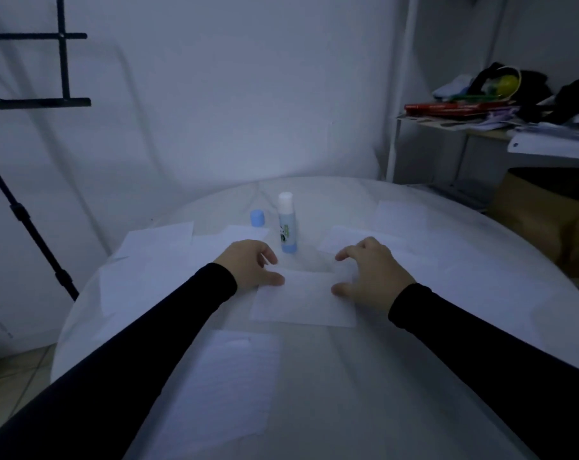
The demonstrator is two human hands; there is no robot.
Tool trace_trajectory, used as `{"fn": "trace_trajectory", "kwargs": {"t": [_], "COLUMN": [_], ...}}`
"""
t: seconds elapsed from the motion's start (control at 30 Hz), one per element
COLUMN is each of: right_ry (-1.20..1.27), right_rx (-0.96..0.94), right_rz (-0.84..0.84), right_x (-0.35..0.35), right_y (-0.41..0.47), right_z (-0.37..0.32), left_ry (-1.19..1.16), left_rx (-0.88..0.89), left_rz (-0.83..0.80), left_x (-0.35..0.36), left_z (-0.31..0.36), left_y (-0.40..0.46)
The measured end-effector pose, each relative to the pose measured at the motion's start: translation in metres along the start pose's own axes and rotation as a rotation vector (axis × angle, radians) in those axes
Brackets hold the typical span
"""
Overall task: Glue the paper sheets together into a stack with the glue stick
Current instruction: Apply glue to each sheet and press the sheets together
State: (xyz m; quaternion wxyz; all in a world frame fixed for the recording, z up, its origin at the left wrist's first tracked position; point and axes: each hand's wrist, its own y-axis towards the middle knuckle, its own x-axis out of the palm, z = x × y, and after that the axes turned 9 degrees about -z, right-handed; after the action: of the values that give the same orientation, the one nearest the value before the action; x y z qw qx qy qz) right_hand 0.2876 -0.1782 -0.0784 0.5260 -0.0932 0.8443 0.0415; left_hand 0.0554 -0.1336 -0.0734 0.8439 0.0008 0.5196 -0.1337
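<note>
- A paper sheet (303, 302) on the round table (447, 327) is touched by loosely curled fingers of left hand (251, 265) and right hand (372, 272).
- An uncapped glue stick (286, 224) is stood upright beside its cap (257, 217).

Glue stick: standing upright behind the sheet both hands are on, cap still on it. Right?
Not quite. The glue stick does stand upright behind the sheet that the left hand and right hand are on, but its cap is off, sitting on the table just left of it. The head view shows the white glue tip bare.
</note>
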Motion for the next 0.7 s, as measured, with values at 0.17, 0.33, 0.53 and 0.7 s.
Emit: {"fn": "trace_trajectory", "kwargs": {"t": [0.17,0.33,0.53,0.7], "right_ry": [-0.068,-0.182,-0.191,-0.228], "right_rx": [-0.184,-0.271,-0.237,-0.241], "right_rz": [-0.078,-0.144,-0.082,-0.064], "right_x": [0.004,0.005,0.008,0.009], "right_y": [-0.004,-0.010,-0.010,-0.009], "right_z": [0.008,0.014,0.016,0.018], "left_ry": [0.015,-0.235,-0.258,-0.287], "left_rx": [-0.074,-0.039,-0.013,0.112], "left_rz": [0.070,0.185,0.261,0.232], "left_x": [-0.012,-0.010,-0.004,-0.017], "left_z": [0.011,0.037,0.042,0.036], "left_y": [0.012,0.035,0.052,0.030]}}
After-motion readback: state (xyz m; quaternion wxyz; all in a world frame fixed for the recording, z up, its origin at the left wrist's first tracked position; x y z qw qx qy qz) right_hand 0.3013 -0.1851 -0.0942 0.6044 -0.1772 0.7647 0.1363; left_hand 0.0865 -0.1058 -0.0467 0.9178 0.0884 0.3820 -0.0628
